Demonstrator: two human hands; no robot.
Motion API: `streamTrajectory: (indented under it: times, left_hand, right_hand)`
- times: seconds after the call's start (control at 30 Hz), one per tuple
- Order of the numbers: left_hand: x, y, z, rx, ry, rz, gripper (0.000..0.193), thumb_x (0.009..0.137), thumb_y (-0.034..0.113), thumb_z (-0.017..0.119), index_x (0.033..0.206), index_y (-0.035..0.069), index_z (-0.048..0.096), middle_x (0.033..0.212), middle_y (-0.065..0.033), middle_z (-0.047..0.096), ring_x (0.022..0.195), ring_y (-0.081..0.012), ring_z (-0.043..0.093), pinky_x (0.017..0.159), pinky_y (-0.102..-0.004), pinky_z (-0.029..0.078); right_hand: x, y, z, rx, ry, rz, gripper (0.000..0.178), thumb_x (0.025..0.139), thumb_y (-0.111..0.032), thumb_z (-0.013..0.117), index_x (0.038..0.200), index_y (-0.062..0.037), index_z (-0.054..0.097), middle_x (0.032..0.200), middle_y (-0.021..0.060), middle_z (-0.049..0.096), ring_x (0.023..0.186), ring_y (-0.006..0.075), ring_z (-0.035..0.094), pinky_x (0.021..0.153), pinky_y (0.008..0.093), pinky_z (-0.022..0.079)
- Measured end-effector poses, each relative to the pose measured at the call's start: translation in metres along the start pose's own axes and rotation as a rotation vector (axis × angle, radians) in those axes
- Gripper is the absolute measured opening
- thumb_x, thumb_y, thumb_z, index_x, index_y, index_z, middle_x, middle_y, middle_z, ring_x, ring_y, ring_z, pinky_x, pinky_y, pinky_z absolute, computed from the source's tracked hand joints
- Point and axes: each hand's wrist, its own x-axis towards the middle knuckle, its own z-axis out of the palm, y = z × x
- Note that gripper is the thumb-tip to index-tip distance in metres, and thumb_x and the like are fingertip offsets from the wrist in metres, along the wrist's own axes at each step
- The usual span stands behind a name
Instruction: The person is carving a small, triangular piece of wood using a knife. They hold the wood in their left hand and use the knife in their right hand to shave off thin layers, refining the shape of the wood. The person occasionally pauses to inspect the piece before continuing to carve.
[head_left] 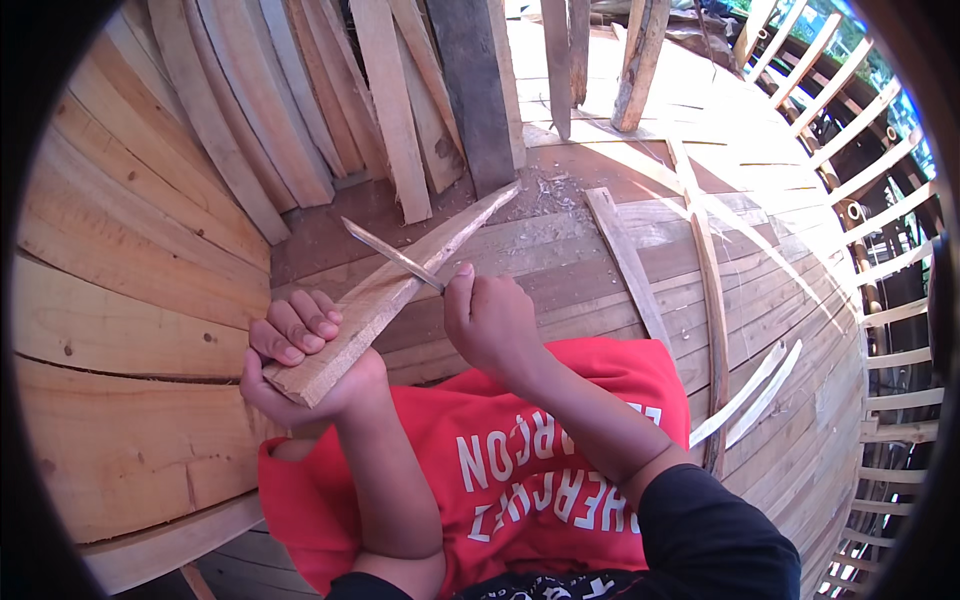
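A long, tapering wooden board (385, 290) slants away from me, its thick near end in my left hand (300, 345). The fingers of that hand curl over the top while the palm supports it from below. My right hand (492, 318) is closed in a fist around the handle of a knife (392, 255), the handle itself mostly hidden. The long blade lies across the board's upper face and points toward the far left. A red cloth with white lettering (540, 450) covers my lap beneath both forearms.
Wall planks (140, 310) curve along the left, and several upright boards (390, 110) lean at the back. Wood shavings (558, 195) litter the plank floor (560, 250). Loose strips (700, 240) lie to the right, with two pale curved pieces (765, 395). Slatted railing (895, 310) edges the far right.
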Motion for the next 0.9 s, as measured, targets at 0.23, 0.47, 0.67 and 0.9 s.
streamTrajectory:
  times: [0.23, 0.47, 0.67, 0.9]
  left_hand:
    - [-0.001, -0.011, 0.014, -0.029, -0.137, 0.051, 0.031, 0.086, 0.028, 0.032, 0.059, 0.015, 0.038, 0.052, -0.0004, 0.038, 0.051, -0.0143, 0.037, 0.056, -0.0301, 0.037]
    - [0.000, -0.005, 0.008, -0.002, -0.105, 0.037, 0.031, 0.086, 0.029, 0.033, 0.058, 0.016, 0.039, 0.052, 0.0000, 0.039, 0.050, -0.0138, 0.038, 0.056, -0.0293, 0.037]
    - [0.004, -0.005, -0.004, -0.027, -0.077, 0.026, 0.031, 0.086, 0.028, 0.034, 0.057, 0.016, 0.038, 0.051, 0.0004, 0.038, 0.050, -0.0138, 0.037, 0.056, -0.0293, 0.036]
    - [-0.015, -0.036, 0.006, 0.016, -0.137, 0.009, 0.032, 0.086, 0.029, 0.033, 0.058, 0.016, 0.038, 0.052, -0.0004, 0.039, 0.051, -0.0140, 0.039, 0.056, -0.0296, 0.037]
  right_hand:
    - [0.063, 0.056, -0.002, -0.034, 0.230, 0.113, 0.056, 0.097, -0.030, 0.032, 0.062, 0.0033, 0.061, 0.067, 0.0295, 0.060, 0.070, 0.0487, 0.062, 0.071, 0.0559, 0.049]
    - [0.023, 0.020, 0.001, 0.088, 0.095, -0.078, 0.055, 0.097, -0.029, 0.034, 0.061, 0.0038, 0.060, 0.065, 0.0295, 0.059, 0.067, 0.0490, 0.061, 0.070, 0.0564, 0.048]
    - [-0.002, -0.012, -0.006, 0.061, 0.016, -0.015, 0.053, 0.096, -0.027, 0.035, 0.060, 0.0038, 0.061, 0.063, 0.0288, 0.059, 0.066, 0.0480, 0.061, 0.068, 0.0555, 0.049]
    - [0.034, 0.035, -0.006, 0.001, 0.144, 0.072, 0.052, 0.095, -0.028, 0.036, 0.065, 0.0055, 0.063, 0.072, 0.0297, 0.062, 0.073, 0.0480, 0.062, 0.073, 0.0544, 0.049]
